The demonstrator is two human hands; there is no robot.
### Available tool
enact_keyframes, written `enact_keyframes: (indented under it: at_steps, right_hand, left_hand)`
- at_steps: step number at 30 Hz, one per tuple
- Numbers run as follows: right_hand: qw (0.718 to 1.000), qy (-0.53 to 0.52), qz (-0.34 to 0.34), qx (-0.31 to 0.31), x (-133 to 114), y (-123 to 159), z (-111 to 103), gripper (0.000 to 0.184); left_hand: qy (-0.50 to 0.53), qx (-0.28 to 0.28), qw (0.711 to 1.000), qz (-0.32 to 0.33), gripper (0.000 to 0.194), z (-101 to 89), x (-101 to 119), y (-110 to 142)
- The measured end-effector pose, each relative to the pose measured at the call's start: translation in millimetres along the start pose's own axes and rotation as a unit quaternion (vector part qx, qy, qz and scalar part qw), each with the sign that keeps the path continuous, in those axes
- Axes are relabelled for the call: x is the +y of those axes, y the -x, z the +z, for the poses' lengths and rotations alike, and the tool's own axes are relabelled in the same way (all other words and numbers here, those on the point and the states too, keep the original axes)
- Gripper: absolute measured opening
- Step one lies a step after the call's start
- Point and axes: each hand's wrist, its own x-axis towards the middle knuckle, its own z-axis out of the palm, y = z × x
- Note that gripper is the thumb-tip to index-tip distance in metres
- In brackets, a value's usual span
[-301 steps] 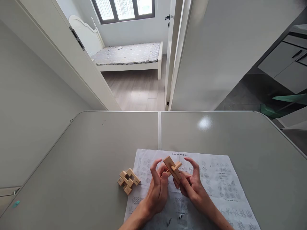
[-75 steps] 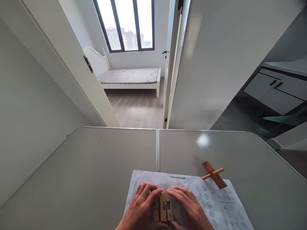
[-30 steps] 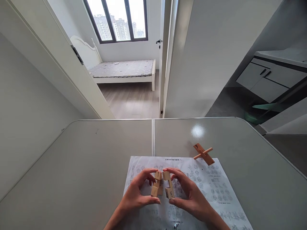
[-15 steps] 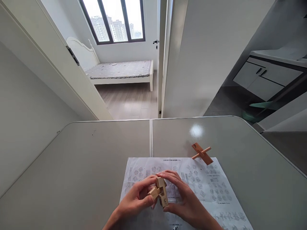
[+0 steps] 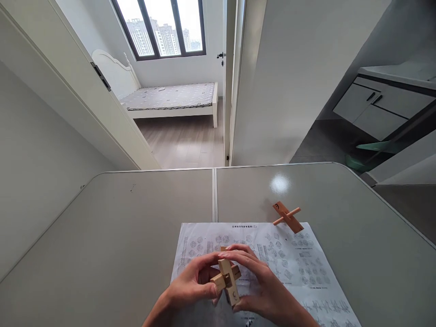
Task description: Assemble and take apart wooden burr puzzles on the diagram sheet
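Over the printed sheet [image 5: 299, 290], my two hands hold interlocking wooden puzzle blocks together. My left hand [image 5: 192, 281] is closed on crossing blocks [image 5: 218, 280], thumb in front and fingers partly hidden behind them. In my right hand [image 5: 259, 277] is a notched wooden block [image 5: 230, 282] with a dark mark near its lower end, gripped between the thumb below and fingertips above. That block stands nearly upright against the crossing pieces, tilted slightly. Part of the pieces' far side is hidden by my fingers.
A reddish-brown wooden cross piece [image 5: 288, 217], a flat slat with a rod through it, rests at the sheet's far right corner. The grey table [image 5: 119, 245] has a seam [image 5: 215, 195] down its middle. Beyond its far edge, a doorway shows a bed [image 5: 173, 97].
Earlier the cross piece was in my hands; it now lies on the right. The notched block in my right hand has come leftward against the blocks in my left hand.
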Motion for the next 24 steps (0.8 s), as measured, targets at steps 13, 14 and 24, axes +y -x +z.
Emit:
enact_keyframes:
  at_steps: [13,14,24]
  right_hand:
    - [0.999,0.025,-0.023,0.009,2.3,-1.3,10.4,0.072]
    - [0.999,0.028,-0.022,0.012,2.8,-1.4,12.5,0.071]
    - [0.977,0.181,-0.098,0.051,-2.9,0.6,13.1,0.069]
  left_hand:
    - [0.007,0.0,1.0,0.015,0.077,-3.9,-4.4,-0.1]
    - [0.005,0.0,1.0,0.014,0.077,-4.3,-4.9,0.0]
    - [-0.006,0.0,1.0,0.021,0.073,-2.3,-4.9,-0.3]
